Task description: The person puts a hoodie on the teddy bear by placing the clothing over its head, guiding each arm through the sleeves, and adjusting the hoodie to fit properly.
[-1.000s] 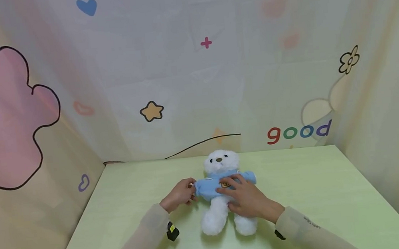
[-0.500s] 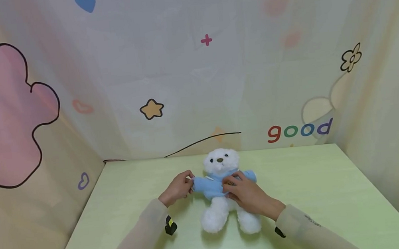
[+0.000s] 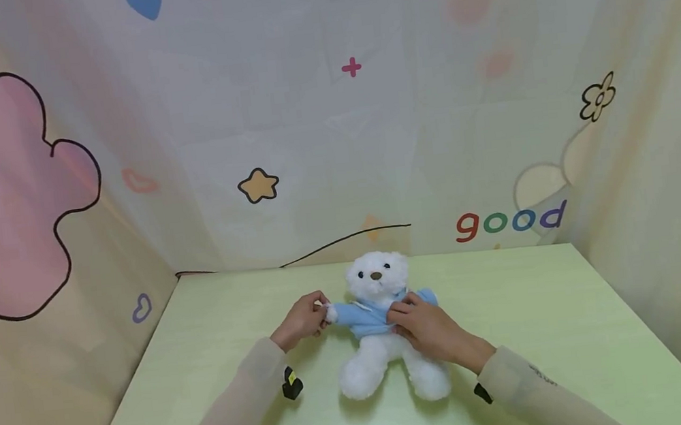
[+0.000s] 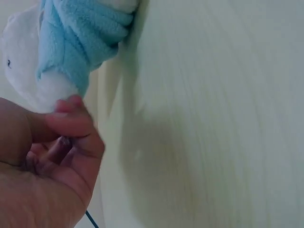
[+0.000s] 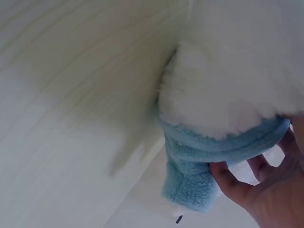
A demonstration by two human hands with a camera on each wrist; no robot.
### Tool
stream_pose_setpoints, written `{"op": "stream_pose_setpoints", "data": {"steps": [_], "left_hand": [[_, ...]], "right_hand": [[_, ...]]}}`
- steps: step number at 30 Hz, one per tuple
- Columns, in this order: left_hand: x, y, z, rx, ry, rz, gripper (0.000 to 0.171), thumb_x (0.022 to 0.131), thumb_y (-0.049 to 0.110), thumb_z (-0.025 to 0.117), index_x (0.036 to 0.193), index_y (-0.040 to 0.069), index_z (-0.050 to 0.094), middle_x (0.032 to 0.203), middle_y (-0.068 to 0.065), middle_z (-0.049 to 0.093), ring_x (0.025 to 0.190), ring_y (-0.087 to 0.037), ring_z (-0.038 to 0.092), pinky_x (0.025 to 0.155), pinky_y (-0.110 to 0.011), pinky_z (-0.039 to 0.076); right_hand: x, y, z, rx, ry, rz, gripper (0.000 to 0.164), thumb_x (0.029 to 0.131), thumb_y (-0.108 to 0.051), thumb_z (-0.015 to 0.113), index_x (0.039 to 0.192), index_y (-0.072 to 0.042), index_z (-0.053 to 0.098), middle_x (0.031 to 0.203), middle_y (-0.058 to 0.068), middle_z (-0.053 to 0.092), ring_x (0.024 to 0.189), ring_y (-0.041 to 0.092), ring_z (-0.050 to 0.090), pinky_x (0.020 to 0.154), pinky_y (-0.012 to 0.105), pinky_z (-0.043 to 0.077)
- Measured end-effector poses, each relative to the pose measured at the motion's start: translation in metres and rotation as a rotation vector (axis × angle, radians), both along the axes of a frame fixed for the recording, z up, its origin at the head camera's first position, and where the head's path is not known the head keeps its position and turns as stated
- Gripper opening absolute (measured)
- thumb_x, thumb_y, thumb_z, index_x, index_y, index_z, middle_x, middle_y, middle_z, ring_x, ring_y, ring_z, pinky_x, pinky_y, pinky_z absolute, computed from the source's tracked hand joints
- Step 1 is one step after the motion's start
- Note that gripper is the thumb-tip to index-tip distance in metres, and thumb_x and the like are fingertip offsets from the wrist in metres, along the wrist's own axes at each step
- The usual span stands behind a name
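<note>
A white plush teddy bear [image 3: 365, 371] in a light blue hoodie [image 3: 363, 318] is on the table, its head toward the back and its legs toward me. My left hand [image 3: 302, 322] pinches the white paw [image 4: 54, 90] that pokes out of the sleeve, between thumb and fingertips. That arm is stretched out sideways. Over the bear's belly, my right hand [image 3: 434, 330] grips the front of the hoodie with bent fingers, near the hem [image 5: 228, 147]. Its fingers and back cover the chest print. The bear's other sleeve sticks out behind this hand.
The pale green table [image 3: 222, 388] extends on both sides of the bear. A printed curtain [image 3: 309, 140] hangs behind it and along the left and right sides. Dark camera mounts sit at both wrists, one of them [image 3: 292, 383] below the left cuff.
The left sleeve has slid back, so the white paw now shows at my left fingertips. My right hand has closed on the hoodie front and shifted slightly right. The bear's legs have spread apart.
</note>
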State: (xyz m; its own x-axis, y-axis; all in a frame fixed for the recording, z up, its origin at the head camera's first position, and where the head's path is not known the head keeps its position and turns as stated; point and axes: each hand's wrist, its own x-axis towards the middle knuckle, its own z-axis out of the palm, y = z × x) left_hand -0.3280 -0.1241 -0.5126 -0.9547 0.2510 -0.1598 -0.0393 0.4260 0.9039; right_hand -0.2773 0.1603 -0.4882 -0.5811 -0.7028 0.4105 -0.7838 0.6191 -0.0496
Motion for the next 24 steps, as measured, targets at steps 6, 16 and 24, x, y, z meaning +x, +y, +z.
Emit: {"op": "stream_pose_setpoints", "data": {"steps": [6, 16, 24], "left_hand": [[-0.003, 0.005, -0.009, -0.014, 0.011, -0.032, 0.014, 0.104, 0.011, 0.044, 0.109, 0.005, 0.055, 0.089, -0.015, 0.067, 0.068, -0.017, 0.063, 0.054, -0.027, 0.046], [0.007, 0.017, 0.012, -0.014, 0.089, 0.045, 0.039, 0.103, 0.032, 0.043, 0.131, 0.009, 0.057, 0.130, -0.012, 0.060, 0.110, -0.028, 0.060, 0.078, -0.037, 0.055], [0.014, 0.023, 0.011, -0.011, 0.152, 0.034, 0.035, 0.097, 0.026, 0.060, 0.126, 0.007, 0.056, 0.122, -0.018, 0.061, 0.091, -0.032, 0.070, 0.066, -0.039, 0.059]], "right_hand": [[-0.003, 0.005, -0.001, -0.058, -0.125, -0.032, 0.022, 0.097, -0.025, 0.062, 0.117, -0.020, 0.067, 0.122, 0.000, 0.062, 0.112, 0.022, 0.053, 0.091, 0.041, 0.050], [-0.018, 0.016, 0.004, -0.336, -0.133, -0.193, 0.021, 0.096, -0.015, 0.060, 0.116, -0.013, 0.067, 0.120, 0.005, 0.064, 0.109, 0.026, 0.058, 0.091, 0.046, 0.049], [-0.032, 0.059, 0.000, -0.402, -0.434, -0.506, 0.026, 0.095, -0.010, 0.056, 0.119, -0.005, 0.064, 0.109, 0.014, 0.069, 0.092, 0.028, 0.068, 0.074, 0.041, 0.054]]}}
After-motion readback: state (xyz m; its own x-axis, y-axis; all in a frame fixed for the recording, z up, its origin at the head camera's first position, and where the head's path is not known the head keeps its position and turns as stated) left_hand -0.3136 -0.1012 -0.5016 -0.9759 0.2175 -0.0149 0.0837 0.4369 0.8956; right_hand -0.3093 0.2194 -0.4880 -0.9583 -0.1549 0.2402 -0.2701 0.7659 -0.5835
